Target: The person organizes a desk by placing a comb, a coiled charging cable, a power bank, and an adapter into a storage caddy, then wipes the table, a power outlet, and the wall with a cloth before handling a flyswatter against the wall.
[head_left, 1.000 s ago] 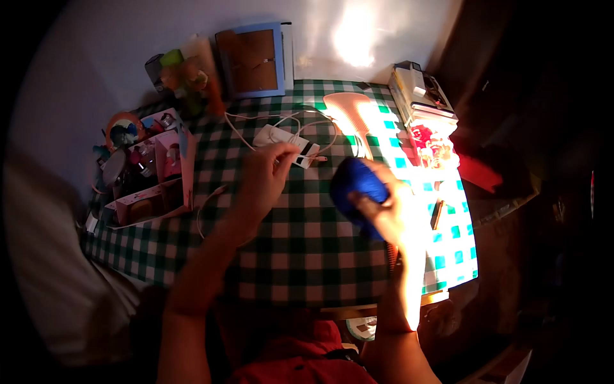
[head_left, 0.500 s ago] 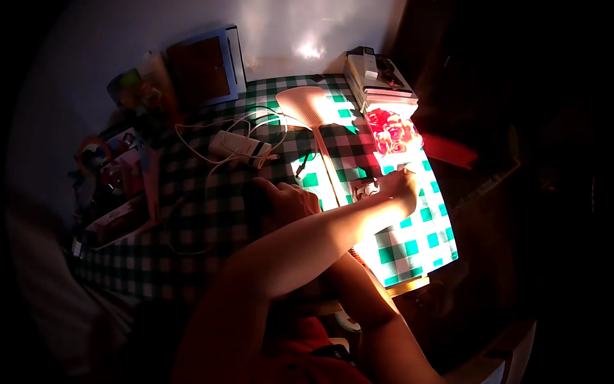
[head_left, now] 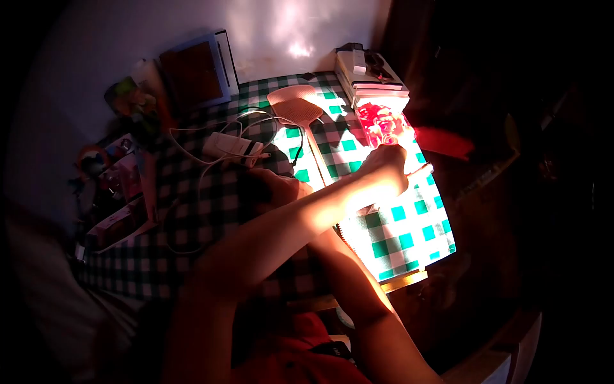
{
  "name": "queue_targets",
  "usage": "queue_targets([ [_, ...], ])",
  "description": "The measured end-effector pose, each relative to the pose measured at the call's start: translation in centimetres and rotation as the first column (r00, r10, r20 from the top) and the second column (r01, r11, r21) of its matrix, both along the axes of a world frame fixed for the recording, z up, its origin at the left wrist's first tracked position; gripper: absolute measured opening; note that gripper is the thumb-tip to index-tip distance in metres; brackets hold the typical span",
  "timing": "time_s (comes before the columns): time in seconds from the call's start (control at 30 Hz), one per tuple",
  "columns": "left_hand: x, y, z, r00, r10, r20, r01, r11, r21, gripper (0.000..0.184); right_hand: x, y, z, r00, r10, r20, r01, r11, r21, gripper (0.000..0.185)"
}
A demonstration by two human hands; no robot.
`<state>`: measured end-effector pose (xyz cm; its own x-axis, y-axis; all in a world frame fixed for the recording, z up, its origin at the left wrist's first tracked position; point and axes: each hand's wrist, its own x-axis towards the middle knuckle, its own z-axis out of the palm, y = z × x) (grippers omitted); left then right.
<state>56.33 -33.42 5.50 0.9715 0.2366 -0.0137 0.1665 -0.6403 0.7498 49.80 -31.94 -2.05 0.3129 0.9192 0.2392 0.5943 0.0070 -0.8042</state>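
Observation:
My arms cross over the table. My left hand (head_left: pixel 387 168) is at the right, in bright sunlight, below a red rose-patterned item (head_left: pixel 384 125). Its fingers are curled, and a slim stick-like object (head_left: pixel 420 171) shows at its far side; its kind is unclear. My right hand (head_left: pixel 278 187) lies in shadow at the left, fingers curled; anything inside is hidden. Close above it are a white power bank (head_left: pixel 231 148) with cables and the handle of a peach fly swatter (head_left: pixel 296 110). Under my forearms shows the spiral edge of a notebook (head_left: pixel 346 238).
A green-and-white checked cloth (head_left: pixel 390 246) covers the table. Stacked books or boxes (head_left: pixel 374 80) stand at the back right, a blue-framed panel (head_left: pixel 198 70) at the back left. An open pink box (head_left: pixel 131 182) of small items sits left. The table's wooden edge (head_left: pixel 406 281) is near front right.
My left hand has moved up and slightly left, towards the rose-patterned item, and the slim object now shows beside it. My right hand has shifted slightly. The whole view has moved a little.

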Motion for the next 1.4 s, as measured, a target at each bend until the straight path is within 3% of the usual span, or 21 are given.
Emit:
queue_targets([
  [0.03, -2.2, 1.2, 2.4, 0.995, -0.077, -0.071, 0.068, 0.989, -0.129, 0.032, 0.3, -0.1, -0.3, 0.995, 0.041, -0.088, -0.033, 0.996, 0.087, 0.055],
  [0.07, -3.9, 2.0, 2.8, 0.993, -0.066, 0.097, 0.084, 0.976, -0.203, 0.027, 0.6, -0.2, 0.0, 0.995, -0.019, 0.101, 0.02, 1.0, -0.011, 0.058],
  [0.2, -10.8, 4.0, 1.6, 0.848, 0.168, 0.503, 0.026, 0.934, -0.356, 0.017, 3.5, 0.7, -2.9, 0.998, -0.06, 0.033, 0.051, 0.975, 0.214, 0.057],
  [0.3, -16.6, 4.9, 0.8, 0.79, 0.419, 0.448, -0.122, 0.823, -0.555, 0.016, 4.2, 0.2, -2.0, 0.906, -0.098, -0.411, 0.175, 0.972, 0.155, 0.05],
  [0.37, -19.7, 5.3, 0.4, 0.739, 0.532, 0.414, -0.294, 0.807, -0.512, 0.019, 2.0, -1.4, 3.7, 0.536, 0.047, -0.843, 0.21, 0.96, 0.187, 0.053],
  [0.4, -20.9, 5.4, -0.1, 0.701, 0.6, 0.386, -0.343, 0.758, -0.555, 0.019, 0.7, -1.8, 4.8, 0.507, 0.103, -0.856, 0.202, 0.951, 0.234, 0.057],
  [0.43, -22.1, 5.6, -0.5, 0.658, 0.663, 0.359, -0.385, 0.705, -0.596, 0.019, -0.3, -2.0, 5.2, 0.478, 0.159, -0.864, 0.197, 0.939, 0.282, 0.061],
  [0.47, -22.9, 5.7, -0.7, 0.639, 0.677, 0.364, -0.401, 0.698, -0.594, 0.019, 0.2, -1.1, 3.1, 0.59, 0.27, -0.76, 0.094, 0.913, 0.398, 0.07],
  [0.5, -23.7, 5.8, -1.0, 0.62, 0.727, 0.295, -0.431, 0.629, -0.647, 0.02, -1.5, -2.1, 4.6, 0.533, 0.342, -0.774, 0.002, 0.914, 0.405, 0.064],
  [0.53, -24.5, 5.7, -1.4, 0.601, 0.769, 0.218, -0.457, 0.555, -0.695, 0.021, -2.8, -1.4, 4.6, 0.704, 0.345, -0.621, -0.04, 0.892, 0.451, 0.063],
  [0.57, -25.2, 5.3, -1.9, 0.591, 0.778, 0.215, -0.467, 0.546, -0.695, 0.021, -4.1, -0.8, 4.5, 0.838, 0.33, -0.435, -0.087, 0.867, 0.49, 0.065],
  [0.6, -25.7, 4.9, -2.6, 0.54, 0.786, 0.301, -0.524, 0.593, -0.611, 0.022, -5.5, -0.8, 5.3, 0.889, 0.249, -0.384, -0.085, 0.914, 0.397, 0.071],
  [0.7, -27.4, 4.4, -3.8, 0.492, 0.782, 0.382, -0.621, 0.623, -0.477, 0.024, -7.7, 0.0, 4.6, 0.977, 0.11, -0.18, -0.008, 0.871, 0.491, 0.057],
  [0.83, -29.9, 3.1, -2.7, 0.465, 0.815, 0.345, -0.618, 0.578, -0.533, 0.023, -9.7, 0.4, 5.9, 0.925, 0.097, -0.367, 0.044, 0.932, 0.359, 0.036],
  [0.9, -31.0, 3.4, -2.9, 0.45, 0.836, 0.313, -0.573, 0.54, -0.617, 0.022, -10.4, 1.0, 6.1, 0.688, 0.119, -0.716, 0.033, 0.98, 0.194, 0.021],
  [0.97, -32.1, 3.7, -4.3, 0.415, 0.842, 0.345, -0.542, 0.534, -0.649, 0.022, -11.5, 0.7, 7.5, 0.425, 0.175, -0.888, -0.044, 0.984, 0.173, 0.024],
  [1.03, -33.1, 3.8, -4.7, 0.375, 0.85, 0.371, -0.51, 0.523, -0.683, 0.022, -12.7, 0.6, 7.2, 0.393, 0.246, -0.886, -0.091, 0.969, 0.229, 0.026],
  [1.1, -33.8, 3.8, -4.6, 0.289, 0.903, 0.318, -0.472, 0.423, -0.773, 0.022, -14.5, 1.2, 5.5, 0.782, 0.35, -0.515, -0.147, 0.908, 0.393, 0.031],
  [1.2, -35.6, 3.8, -4.5, 0.213, 0.857, 0.47, -0.377, 0.515, -0.77, 0.021, -16.4, 0.7, 5.5, 0.825, 0.36, -0.437, -0.217, 0.914, 0.342, 0.037],
  [1.37, -38.2, 4.0, -3.7, 0.108, 0.871, 0.479, -0.462, 0.471, -0.752, 0.022, -18.8, 0.7, 5.3, 0.833, 0.389, -0.394, -0.325, 0.92, 0.22, 0.046],
  [1.4, -38.5, 4.3, -4.3, 0.073, 0.838, 0.54, -0.521, 0.494, -0.696, 0.021, -19.0, 1.1, 5.5, 0.847, 0.397, -0.355, -0.327, 0.914, 0.241, 0.037],
])
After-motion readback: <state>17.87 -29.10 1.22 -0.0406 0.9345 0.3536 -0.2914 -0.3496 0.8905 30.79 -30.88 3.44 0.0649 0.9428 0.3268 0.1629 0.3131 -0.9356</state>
